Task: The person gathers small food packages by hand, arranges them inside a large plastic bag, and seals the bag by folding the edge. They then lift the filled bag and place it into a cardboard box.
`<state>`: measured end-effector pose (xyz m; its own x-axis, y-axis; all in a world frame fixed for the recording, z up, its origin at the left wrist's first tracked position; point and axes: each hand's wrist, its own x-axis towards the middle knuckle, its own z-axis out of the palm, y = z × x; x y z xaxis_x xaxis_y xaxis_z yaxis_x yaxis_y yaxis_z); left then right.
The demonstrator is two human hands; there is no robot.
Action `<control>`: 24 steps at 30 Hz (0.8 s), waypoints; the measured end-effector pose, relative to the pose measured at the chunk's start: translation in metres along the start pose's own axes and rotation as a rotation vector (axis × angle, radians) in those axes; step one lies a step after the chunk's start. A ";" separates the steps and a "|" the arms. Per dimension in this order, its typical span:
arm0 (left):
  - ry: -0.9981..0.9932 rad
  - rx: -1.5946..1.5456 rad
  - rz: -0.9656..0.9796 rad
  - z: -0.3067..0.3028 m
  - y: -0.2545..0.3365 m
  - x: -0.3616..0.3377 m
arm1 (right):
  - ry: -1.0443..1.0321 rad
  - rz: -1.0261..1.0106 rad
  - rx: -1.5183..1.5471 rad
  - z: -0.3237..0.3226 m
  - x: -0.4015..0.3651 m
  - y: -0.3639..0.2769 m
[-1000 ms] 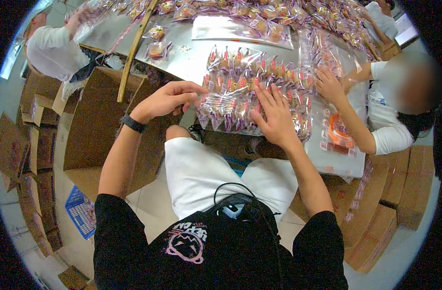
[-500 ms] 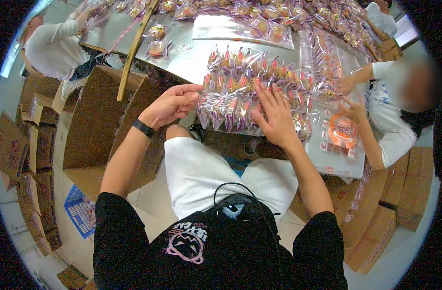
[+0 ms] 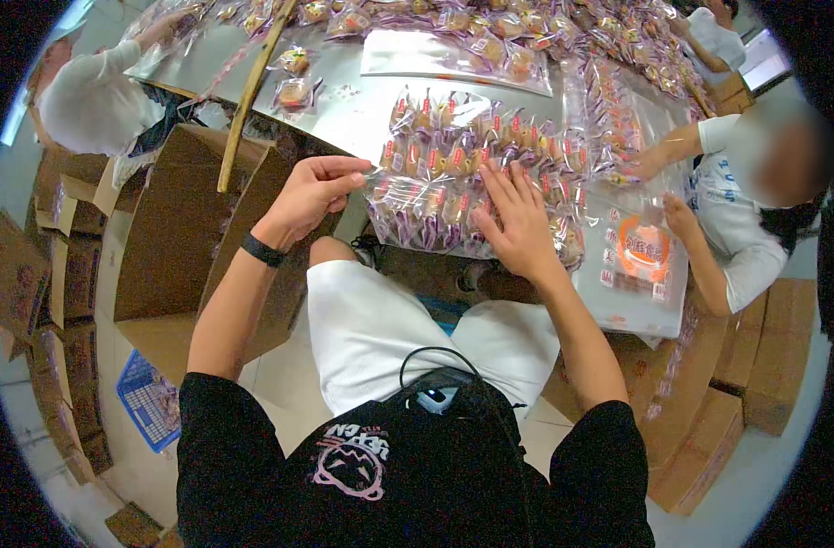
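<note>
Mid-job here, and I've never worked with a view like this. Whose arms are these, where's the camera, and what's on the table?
There's no machine. One camera, worn on a person's head, looks forward and down, so the bare forearms near the bottom are the wearer's own.

The right hand lies spread on clear film over rows of small wrapped packets. The left hand is at the film's left edge, thumb and fingertips close together; whether it pinches the film, I can't tell.

More packets lie heaped across the table's far side. The hand at right is a co-worker's.
</note>
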<state>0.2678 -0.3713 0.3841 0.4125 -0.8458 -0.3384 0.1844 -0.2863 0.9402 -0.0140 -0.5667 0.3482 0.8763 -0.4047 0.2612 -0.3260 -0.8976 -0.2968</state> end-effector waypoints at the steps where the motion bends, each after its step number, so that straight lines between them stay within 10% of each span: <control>1: 0.033 0.030 0.013 -0.002 0.000 -0.001 | 0.001 -0.002 -0.002 0.001 0.000 0.000; 5: 0.080 0.151 0.132 0.006 0.006 -0.011 | 0.006 0.006 -0.004 0.001 0.000 -0.001; 12: -0.076 -0.177 -0.246 -0.004 0.012 -0.005 | 0.015 0.015 -0.028 0.002 -0.001 -0.004; 24: 0.147 0.081 0.319 0.017 -0.051 0.024 | 0.021 0.028 0.034 -0.002 0.000 -0.003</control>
<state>0.2532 -0.3850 0.3284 0.5629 -0.8262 -0.0239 -0.0431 -0.0582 0.9974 -0.0134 -0.5643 0.3514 0.8592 -0.4334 0.2718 -0.3377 -0.8796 -0.3349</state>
